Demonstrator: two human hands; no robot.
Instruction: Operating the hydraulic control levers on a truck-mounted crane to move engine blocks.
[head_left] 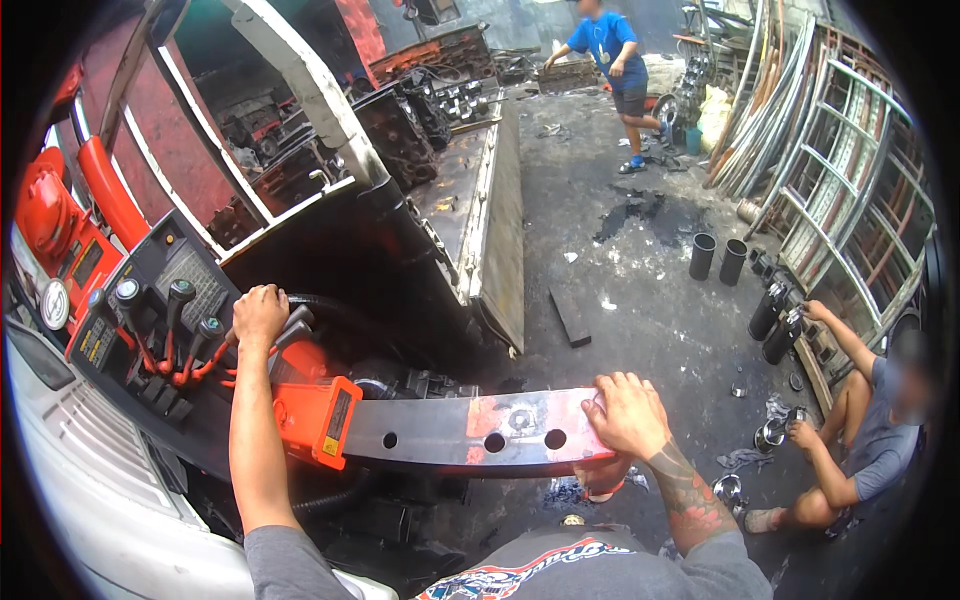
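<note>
With the left hand [262, 312], at nine o'clock, curled into a loose fist at the right end of a row of levers [208, 330], just what is in its grip hidden beneath the fingers. With the right hand [630, 415], at four o'clock, laid half open over the end of a grey metal beam [430, 420], fingers slightly bent. Along six o'clock, on that beam, to orange patches and three round holes; at eight, into an orange collar [340, 422]. Towards ten, up to a dark control panel [185, 265]; at twelve, along a flatbed [503, 200]. Near three, past a dark bar [570, 318] on the floor to two black cylinders [703, 257]. At two, to leaning metal frames [835, 180]; at one, to a person in blue [607, 42]; just before four, to a seated person [890, 440] among metal parts [770, 434].
</note>
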